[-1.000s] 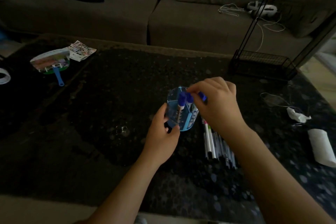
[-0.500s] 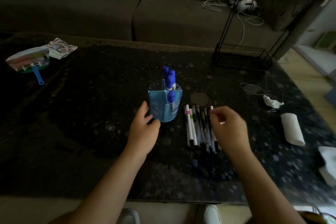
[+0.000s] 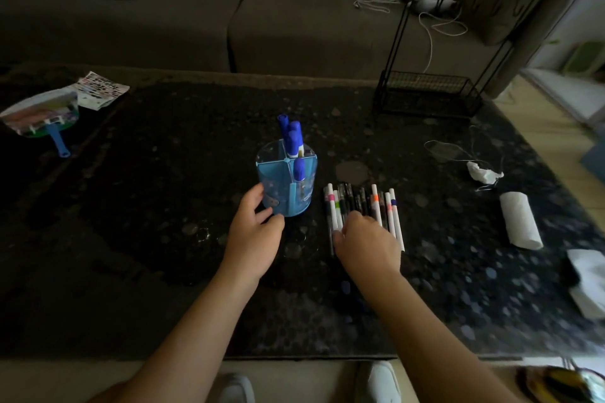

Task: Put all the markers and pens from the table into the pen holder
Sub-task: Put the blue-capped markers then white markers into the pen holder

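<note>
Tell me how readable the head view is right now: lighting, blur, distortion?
Head view: dim overall, the dark speckled table swallowing detail; the translucent blue pen holder and the row of white and dark pens stay legible. Right hand slightly motion-blurred over the pens; left hand sharper at the holder. Wide-angle bending at the edges, right margin smeared.
</note>
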